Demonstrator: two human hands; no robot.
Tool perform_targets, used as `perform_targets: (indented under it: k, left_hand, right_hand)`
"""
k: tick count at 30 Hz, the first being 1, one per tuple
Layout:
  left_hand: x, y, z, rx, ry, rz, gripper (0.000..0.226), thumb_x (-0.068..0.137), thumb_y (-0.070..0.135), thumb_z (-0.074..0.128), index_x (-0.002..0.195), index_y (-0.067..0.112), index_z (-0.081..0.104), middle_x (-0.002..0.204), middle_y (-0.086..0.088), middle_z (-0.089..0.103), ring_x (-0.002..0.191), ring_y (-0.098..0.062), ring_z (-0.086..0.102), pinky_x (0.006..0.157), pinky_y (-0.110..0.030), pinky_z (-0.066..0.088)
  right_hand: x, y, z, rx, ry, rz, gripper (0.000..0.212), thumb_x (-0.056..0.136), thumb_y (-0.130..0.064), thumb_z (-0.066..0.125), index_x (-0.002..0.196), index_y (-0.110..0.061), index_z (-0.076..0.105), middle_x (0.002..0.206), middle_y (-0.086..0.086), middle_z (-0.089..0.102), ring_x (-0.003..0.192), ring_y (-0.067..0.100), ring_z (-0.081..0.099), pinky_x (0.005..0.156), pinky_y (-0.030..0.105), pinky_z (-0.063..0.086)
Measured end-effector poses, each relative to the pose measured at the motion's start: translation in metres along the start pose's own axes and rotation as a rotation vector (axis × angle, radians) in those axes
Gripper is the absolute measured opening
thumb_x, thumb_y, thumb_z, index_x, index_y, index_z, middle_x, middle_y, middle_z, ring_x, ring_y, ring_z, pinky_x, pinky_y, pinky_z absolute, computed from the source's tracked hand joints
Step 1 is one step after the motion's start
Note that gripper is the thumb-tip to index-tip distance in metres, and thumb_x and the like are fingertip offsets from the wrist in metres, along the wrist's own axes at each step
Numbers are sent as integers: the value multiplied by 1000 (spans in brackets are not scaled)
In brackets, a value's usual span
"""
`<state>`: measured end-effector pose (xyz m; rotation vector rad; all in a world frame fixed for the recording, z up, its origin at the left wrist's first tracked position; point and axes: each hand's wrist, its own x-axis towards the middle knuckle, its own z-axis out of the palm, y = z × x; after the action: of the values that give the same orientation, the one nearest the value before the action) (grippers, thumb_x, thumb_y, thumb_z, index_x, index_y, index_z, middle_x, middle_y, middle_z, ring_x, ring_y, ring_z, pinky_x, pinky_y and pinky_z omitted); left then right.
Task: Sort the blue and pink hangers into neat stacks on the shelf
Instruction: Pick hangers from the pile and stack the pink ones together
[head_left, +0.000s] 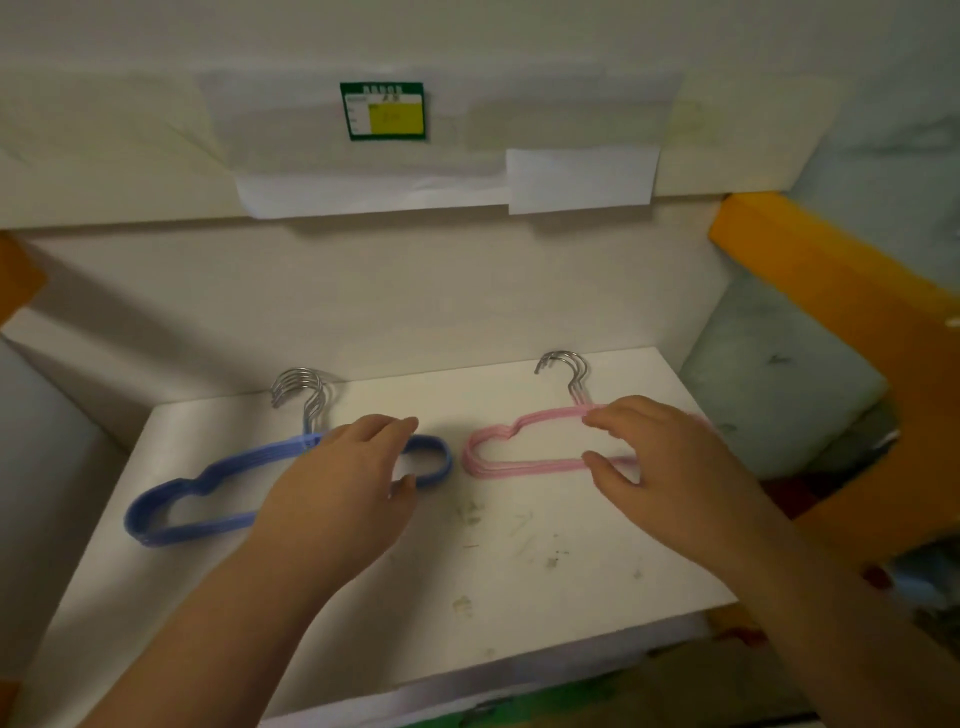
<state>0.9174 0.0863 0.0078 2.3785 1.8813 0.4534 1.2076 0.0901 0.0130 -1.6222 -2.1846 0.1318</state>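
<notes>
A stack of blue hangers (171, 512) lies on the left half of the white shelf (467, 571), metal hooks pointing toward the back wall. A stack of pink hangers (498, 444) lies to its right, hooks also at the back. My left hand (337, 488) hovers over the blue stack's right half, fingers spread, thumb and fingers around the stack's right loop. My right hand (660, 467) sits over the right half of the pink stack, fingers on the top bar and thumb at the bottom bar. The pink stack's right end is hidden under it.
The shelf has a back wall with white paper sheets and a green-and-yellow label (383, 110) above. An orange frame beam (831, 291) runs along the right side. Smudges mark the shelf's front middle. A grey wall panel closes the left side.
</notes>
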Motion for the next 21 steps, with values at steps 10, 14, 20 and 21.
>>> perform_targets:
  k: [10, 14, 20, 21]
  left_hand:
    - [-86, 15, -32, 144, -24, -84, 43, 92, 45, 45, 133, 31, 48, 130, 11, 54, 115, -14, 54, 90, -34, 49]
    - [-143, 30, -45, 175, -2, -239, 45, 94, 47, 42, 137, 35, 43, 133, 13, 52, 117, -12, 52, 91, -31, 48]
    - [-245, 49, -63, 157, -4, -453, 47, 92, 47, 47, 138, 40, 42, 133, 19, 50, 117, -9, 50, 93, -30, 49]
    - [-263, 49, -69, 172, -3, -489, 45, 91, 48, 47, 136, 41, 44, 130, 20, 52, 113, -9, 52, 89, -31, 51]
  right_hand:
    - [-59, -43, -9, -100, -103, -26, 43, 88, -51, 55, 128, -35, 55, 125, -18, 56, 109, 5, 54, 91, 24, 46]
    - [-79, -65, -20, -117, -185, -139, 49, 90, -56, 48, 135, -38, 48, 131, -20, 51, 116, 4, 49, 95, 23, 41]
    - [-121, -115, -19, -30, -280, -339, 46, 91, -55, 47, 134, -39, 47, 124, -18, 52, 109, 5, 50, 87, 25, 46]
    - [-128, -126, -18, -8, -287, -369, 45, 91, -54, 47, 133, -39, 48, 121, -18, 52, 106, 6, 51, 85, 25, 47]
